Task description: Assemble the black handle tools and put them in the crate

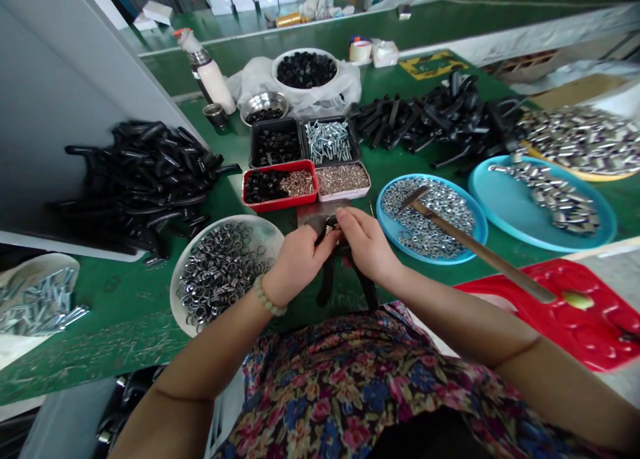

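My left hand (299,259), with a bead bracelet on the wrist, is closed in a pinch on the top of a black two-legged handle part (327,282). My right hand (367,244) is also closed, gripping the same part from the right, fingertips meeting the left hand's. A small metal ring or spring shows between the fingertips. The part's black legs hang down toward my flowered clothing. A small metal block (320,212) lies on the green table just behind the hands.
White bowl of metal rings (220,267) at left. Trays of black pieces, screws and small parts (305,162) behind. Blue plate of nuts (433,219) with a hammer (480,249) lying across it. Black handle piles (145,172), (430,116). Red tray (575,312) at right.
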`<state>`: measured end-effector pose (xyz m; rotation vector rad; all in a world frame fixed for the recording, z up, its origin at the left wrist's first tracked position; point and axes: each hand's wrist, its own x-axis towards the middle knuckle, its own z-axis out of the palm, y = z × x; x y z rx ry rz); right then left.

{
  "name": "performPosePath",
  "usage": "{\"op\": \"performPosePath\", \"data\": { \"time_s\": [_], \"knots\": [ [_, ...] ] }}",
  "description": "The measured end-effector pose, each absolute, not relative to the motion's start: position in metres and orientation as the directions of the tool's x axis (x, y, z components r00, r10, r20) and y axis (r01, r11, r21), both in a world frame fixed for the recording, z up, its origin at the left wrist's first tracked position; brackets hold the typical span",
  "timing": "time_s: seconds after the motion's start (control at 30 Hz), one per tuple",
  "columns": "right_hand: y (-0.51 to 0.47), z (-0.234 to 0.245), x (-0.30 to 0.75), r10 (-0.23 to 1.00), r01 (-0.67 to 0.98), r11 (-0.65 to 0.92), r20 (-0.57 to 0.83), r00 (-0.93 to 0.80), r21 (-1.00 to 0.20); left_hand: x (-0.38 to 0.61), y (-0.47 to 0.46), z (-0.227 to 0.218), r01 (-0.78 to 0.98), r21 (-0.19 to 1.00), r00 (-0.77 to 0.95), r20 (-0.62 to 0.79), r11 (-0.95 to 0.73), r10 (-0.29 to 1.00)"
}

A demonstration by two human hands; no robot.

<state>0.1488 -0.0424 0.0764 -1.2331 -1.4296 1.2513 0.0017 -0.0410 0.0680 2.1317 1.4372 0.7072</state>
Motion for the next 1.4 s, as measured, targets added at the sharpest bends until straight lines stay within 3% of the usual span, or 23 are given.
{"op": "performPosePath", "data": {
  "time_s": [0.07, 0.13, 0.23, 0.3, 0.37, 0.43, 0.5, 0.63, 0.7, 0.8, 0.87, 0.97, 1.03, 1.13, 1.27, 1.4],
  "knots": [
    [-0.043, 0.067, 0.151, 0.988, 0.085, 0.012, -0.001, -0.153, -0.996, 0.0, -0.043, 0.07, 0.686, 0.65, 0.315, 0.14, -0.327, 0.939],
    [-0.027, 0.059, 0.158, 0.962, 0.074, 0.058, 0.036, -0.27, -0.996, -0.009, -0.04, 0.076, 0.669, 0.666, 0.348, 0.111, -0.33, 0.931],
    [0.03, 0.052, 0.162, 0.899, 0.221, 0.282, 0.177, -0.401, -0.934, -0.025, -0.031, 0.086, 0.638, 0.67, 0.373, 0.163, -0.38, 0.913],
    [0.076, 0.052, 0.152, 0.85, 0.511, 0.497, 0.273, -0.451, -0.701, -0.027, -0.026, 0.082, 0.709, 0.556, 0.364, 0.237, -0.433, 0.901],
    [0.115, 0.051, 0.132, 0.777, 0.72, 0.629, 0.226, -0.587, -0.293, -0.02, -0.024, 0.069, 0.802, 0.33, 0.441, 0.233, -0.497, 0.867],
    [0.139, 0.048, 0.112, 0.73, 0.734, 0.678, 0.099, -0.676, 0.018, -0.009, -0.025, 0.05, 0.812, 0.123, 0.559, 0.117, -0.57, 0.821],
    [0.151, 0.044, 0.099, 0.709, 0.705, 0.699, 0.013, -0.705, 0.122, -0.003, -0.023, 0.036, 0.772, 0.057, 0.634, 0.001, -0.633, 0.773],
    [0.155, 0.036, 0.095, 0.686, 0.68, 0.724, -0.023, -0.727, 0.119, -0.019, 0.024, 0.042, 0.806, 0.116, 0.585, -0.008, -0.58, 0.811],
    [0.157, 0.035, 0.098, 0.692, 0.687, 0.716, 0.005, -0.722, 0.119, -0.032, 0.067, 0.05, 0.92, 0.044, 0.382, 0.13, -0.39, 0.915],
    [0.16, 0.038, 0.106, 0.729, 0.735, 0.677, 0.097, -0.678, 0.051, -0.04, 0.123, 0.05, 0.948, -0.014, 0.319, 0.022, -0.319, 0.948],
    [0.154, 0.041, 0.117, 0.767, 0.758, 0.64, 0.159, -0.622, -0.124, -0.039, 0.142, 0.042, 0.949, 0.003, 0.314, -0.051, -0.315, 0.948],
    [0.125, 0.044, 0.147, 0.832, 0.676, 0.546, 0.228, -0.506, -0.495, -0.036, 0.147, 0.03, 0.953, 0.058, 0.3, -0.04, -0.297, 0.953],
    [0.098, 0.042, 0.171, 0.874, 0.601, 0.453, 0.198, -0.443, -0.659, -0.038, 0.145, 0.023, 0.947, 0.109, 0.305, -0.002, -0.303, 0.953],
    [0.063, 0.032, 0.202, 0.92, 0.576, 0.249, 0.005, -0.392, -0.779, -0.043, 0.145, 0.017, 0.932, 0.189, 0.303, 0.056, -0.308, 0.951],
    [0.048, 0.015, 0.219, 0.919, 0.572, 0.149, -0.101, -0.382, -0.807, -0.044, 0.142, 0.02, 0.9, 0.353, 0.216, 0.146, -0.255, 0.965],
    [0.053, 0.005, 0.219, 0.906, 0.555, 0.16, -0.102, -0.411, -0.816, -0.033, 0.106, 0.028, 0.678, 0.684, 0.183, 0.197, -0.269, 0.963]
  ]
}}
